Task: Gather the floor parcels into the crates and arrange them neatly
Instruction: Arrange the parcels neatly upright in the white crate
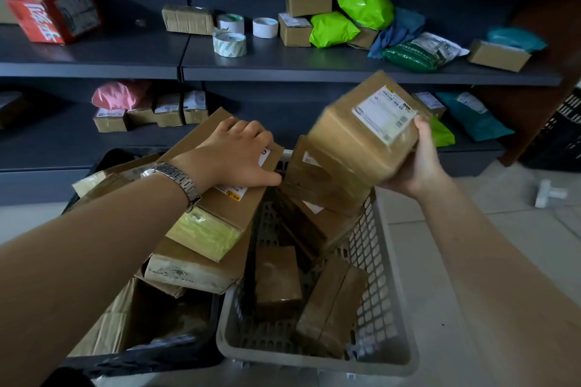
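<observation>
Two crates side by side in the lower half of the frame: a black crate at lower left, heaped past its rim, and a pale grey crate at lower centre, only partly filled.

Left hand at centre frame, spread palm-down on a long flat carton that tops the black crate's heap. Fingers splayed and pressing, not wrapped around anything; likely steadying the tilted stack so that it does not slide toward the grey crate, or nudging it square. Metal wristwatch on that wrist.

Right hand at centre right, cupped under and behind a taped brown parcel with a white label facing up. Fingers curled firmly around its far edge, thumb side hidden. Parcel held tilted above the grey crate's far right corner, blurred, apparently about to go down into that crate.

Inside the grey crate: several brown parcels, some upright against the walls, some leaning, with open floor left between them. Room for the held one, though a neat fit would probably call for straightening the leaning ones first.

Across the upper frame, dark shelves with more boxes, green mailer bags and tape rolls. No parcels visible on the tiled floor at right.
</observation>
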Demonstrator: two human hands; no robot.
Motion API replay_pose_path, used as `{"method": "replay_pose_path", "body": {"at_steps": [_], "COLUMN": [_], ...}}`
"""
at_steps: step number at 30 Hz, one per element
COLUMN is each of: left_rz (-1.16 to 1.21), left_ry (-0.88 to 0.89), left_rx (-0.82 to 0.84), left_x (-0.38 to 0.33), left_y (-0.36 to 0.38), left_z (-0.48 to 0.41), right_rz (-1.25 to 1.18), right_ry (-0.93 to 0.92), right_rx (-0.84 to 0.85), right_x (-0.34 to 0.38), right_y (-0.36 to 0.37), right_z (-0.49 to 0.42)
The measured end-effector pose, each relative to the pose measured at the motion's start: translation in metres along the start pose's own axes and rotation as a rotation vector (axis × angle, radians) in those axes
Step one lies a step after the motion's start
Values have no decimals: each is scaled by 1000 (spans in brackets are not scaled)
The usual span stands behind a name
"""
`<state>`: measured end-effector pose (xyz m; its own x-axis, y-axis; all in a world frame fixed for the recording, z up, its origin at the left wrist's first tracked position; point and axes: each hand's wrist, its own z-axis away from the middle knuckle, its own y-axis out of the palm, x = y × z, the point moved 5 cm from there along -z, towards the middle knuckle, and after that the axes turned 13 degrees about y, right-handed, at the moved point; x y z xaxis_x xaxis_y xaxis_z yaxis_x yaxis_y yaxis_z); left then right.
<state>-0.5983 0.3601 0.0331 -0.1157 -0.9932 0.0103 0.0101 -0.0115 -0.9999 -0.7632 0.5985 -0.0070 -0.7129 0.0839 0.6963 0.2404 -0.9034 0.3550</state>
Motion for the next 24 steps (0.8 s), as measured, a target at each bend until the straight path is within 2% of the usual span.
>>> {"method": "replay_pose_path", "body": {"at_steps": [3,7,13,21,24], "left_rz": [9,9,15,11,9], "left_ry": [3,-4,-10,0,-5], "left_rx": [-1,17,27,7,12], "left_x": [0,3,3,2,2], "left_y": [0,2,1,1,1], "left_z": [-2,-2,-4,-1,1], "right_rz": [-144,-227,-173,-264,-181], "right_ry": [103,156,195,186,212], "right_rx": [-226,-312,-213,-141,-140], "right_x": [-16,-43,-52,-62,-65], "right_y": [4,17,31,31,33], "right_z": [-16,-24,-23,-26,-29]}}
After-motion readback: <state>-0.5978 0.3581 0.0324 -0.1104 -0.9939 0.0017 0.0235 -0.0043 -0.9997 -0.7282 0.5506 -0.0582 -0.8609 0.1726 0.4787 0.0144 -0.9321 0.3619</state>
